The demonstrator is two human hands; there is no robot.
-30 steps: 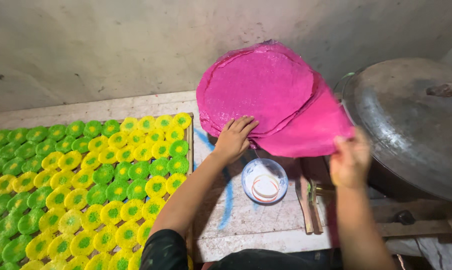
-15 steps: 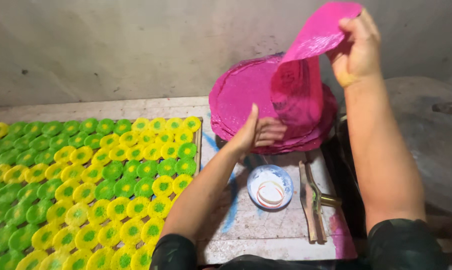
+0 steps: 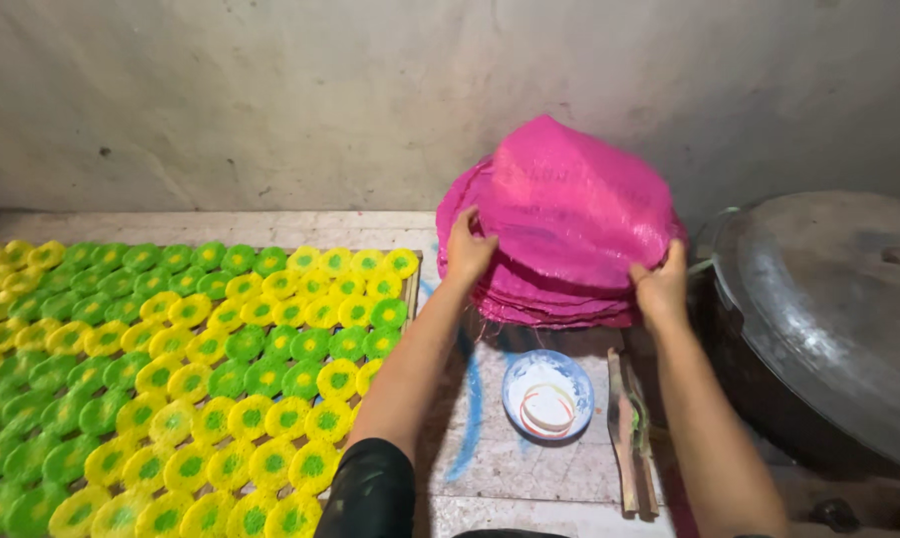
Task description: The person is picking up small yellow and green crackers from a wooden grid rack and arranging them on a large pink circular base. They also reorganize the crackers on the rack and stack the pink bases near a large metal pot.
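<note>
Head view: pink discs (image 3: 569, 219) stacked on tiled counter (image 3: 529, 468) against grey wall (image 3: 270, 90).

Both forearms are bare; a black sleeve (image 3: 368, 490) covers the left upper arm.

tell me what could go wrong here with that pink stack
The stack of pink mesh rounds leans against the wall, held at its edges by the left hand and right hand. It might slide forward onto the small white dish just below. A loose round could also drop onto the green and yellow pieces beside it.
</note>
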